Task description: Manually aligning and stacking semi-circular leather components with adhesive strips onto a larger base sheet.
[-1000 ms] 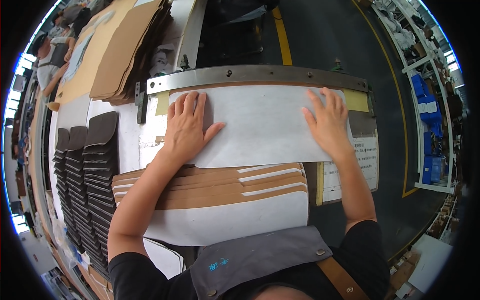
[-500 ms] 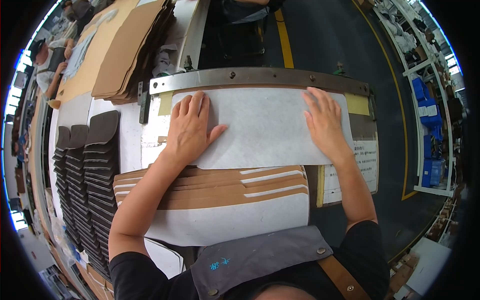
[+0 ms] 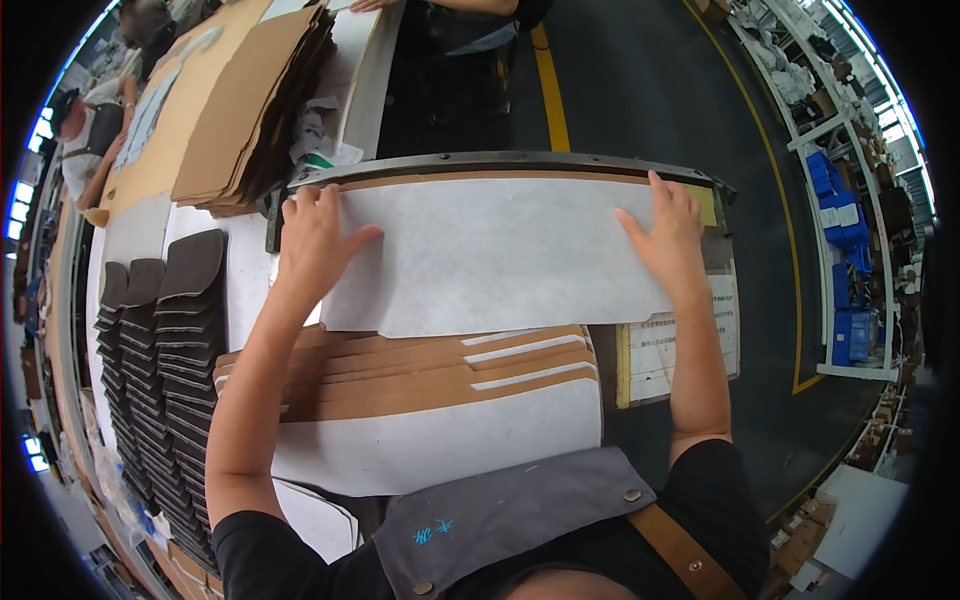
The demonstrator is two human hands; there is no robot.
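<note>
My left hand point(image 3: 318, 240) is open, fingers bent over the left end of a white sheet point(image 3: 475, 255), thumb spread to the right on its surface. My right hand point(image 3: 665, 235) is open at the sheet's right end, fingertips near the far edge and thumb apart. The sheet lies against a metal bar point(image 3: 450, 160), with a brown strip showing along its far edge and yellow pieces point(image 3: 710, 205) beside it. Below, brown-and-white board pieces point(image 3: 430, 410) lie fanned in a stack.
Dark grey padded pieces point(image 3: 185, 280) form rows at left, below stacked brown boards point(image 3: 230, 120). Other people point(image 3: 90, 150) work at the upper left and top. A shelf with blue bins point(image 3: 840, 220) stands beyond a yellow floor line at right. A labelled board point(image 3: 680, 350) lies under my right arm.
My left hand has moved left toward the sheet's end, and my right hand slightly right relative to the sheet. The metal bar shows less of its face and appears lower in view.
</note>
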